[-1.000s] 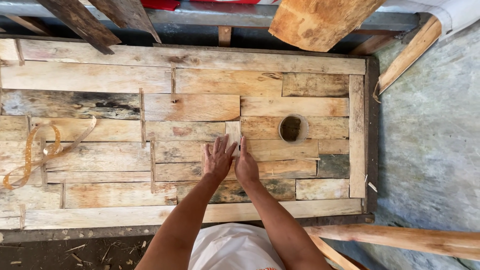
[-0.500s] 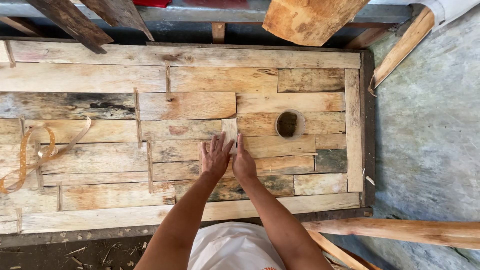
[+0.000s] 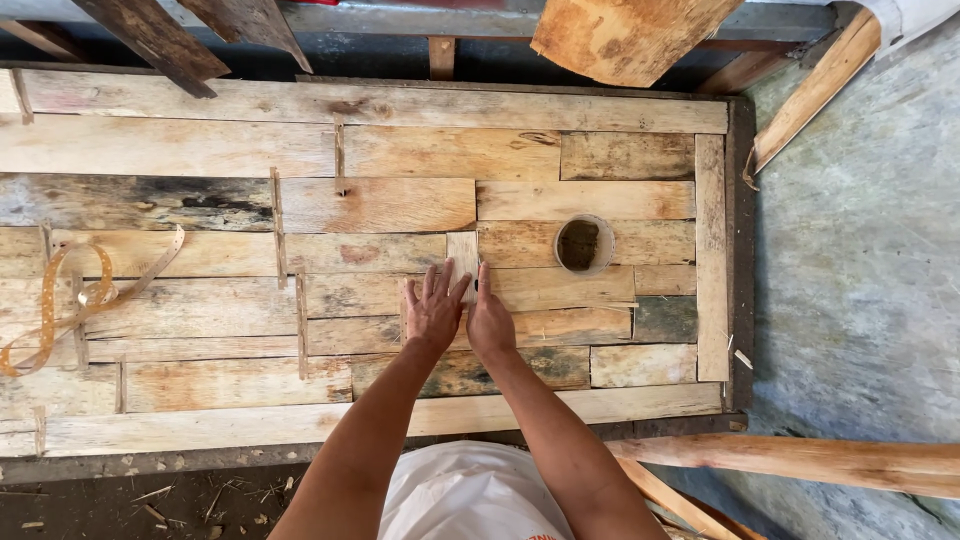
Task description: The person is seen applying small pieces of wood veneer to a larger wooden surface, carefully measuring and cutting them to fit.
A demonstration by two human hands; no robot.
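Pressing flat against a patchwork surface of weathered, pale and dark-stained wooden planks (image 3: 200, 150), both bare hands are seen side by side near its middle. The left hand (image 3: 433, 312) is laid palm down with its fingers spread and slightly fanned, the tips reaching up to a small upright rectangular piece of light wood (image 3: 462, 252) that is set between the longer boards. The right hand (image 3: 490, 322) lies just beside the left, almost touching it, with its fingers held together and pointing upward along the right edge of that small piece. Nothing is gripped by either hand; both are simply resting open on the wood. A round hole ringed by a pale rim (image 3: 584, 244) is cut into the planks just to the right of the hands. Far off to the left, a curled tan perforated strap (image 3: 60, 300) is lying on the boards.
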